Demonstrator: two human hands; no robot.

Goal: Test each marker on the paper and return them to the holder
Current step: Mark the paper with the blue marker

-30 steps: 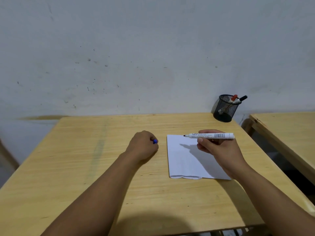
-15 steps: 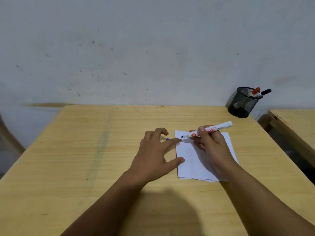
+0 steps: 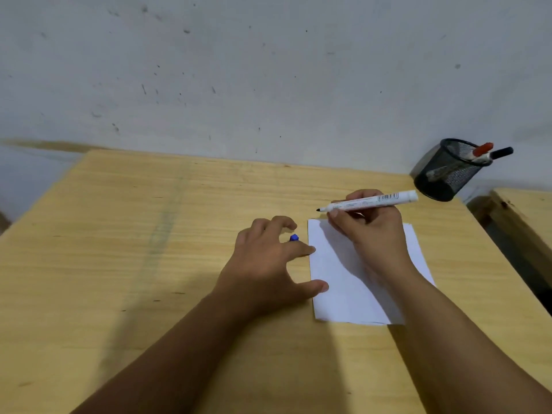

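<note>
Right hand [image 3: 370,234] holds uncapped marker [image 3: 369,202] above paper [image 3: 343,282]; left hand [image 3: 268,264] spread, steadying paper edge, blue cap [image 3: 294,237] beneath fingers.

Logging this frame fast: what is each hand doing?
Left hand: open, fingers spread, blue cap under them.
Right hand: closed on uncapped marker.

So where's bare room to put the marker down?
The table is bare left of the left hand, and between the paper and the holder. It's crowded around the blue cap and the paper's left edge.
</note>
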